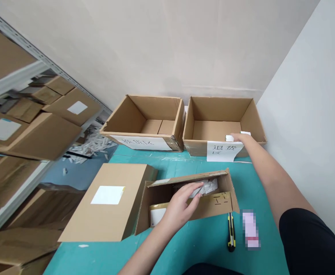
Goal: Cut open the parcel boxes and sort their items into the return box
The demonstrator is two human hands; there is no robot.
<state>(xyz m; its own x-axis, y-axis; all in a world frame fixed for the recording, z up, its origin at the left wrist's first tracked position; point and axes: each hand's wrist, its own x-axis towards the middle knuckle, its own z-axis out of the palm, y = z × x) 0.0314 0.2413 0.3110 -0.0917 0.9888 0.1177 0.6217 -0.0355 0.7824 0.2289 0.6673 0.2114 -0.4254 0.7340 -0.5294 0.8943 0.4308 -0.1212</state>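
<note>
My left hand [181, 202] is over the opening of a small open cardboard box [210, 206], its fingers apart beside crumpled white packing [209, 186] inside. A smaller carton with a white label [156, 214] lies in the left part of that box. My right hand [238, 136] reaches over the front wall of the large right open box [219, 105], with small white items [229, 138] at its fingers; the fingertips are partly hidden. A paper sign [223, 151] hangs on that box's front.
Another large open box [144, 139] stands at back left. A closed carton [98, 217] lies front left. A yellow-black cutter [231, 233] and a blurred pink item [250, 229] lie at right. Shelves of cartons [44, 133] fill the left; walls are behind and right.
</note>
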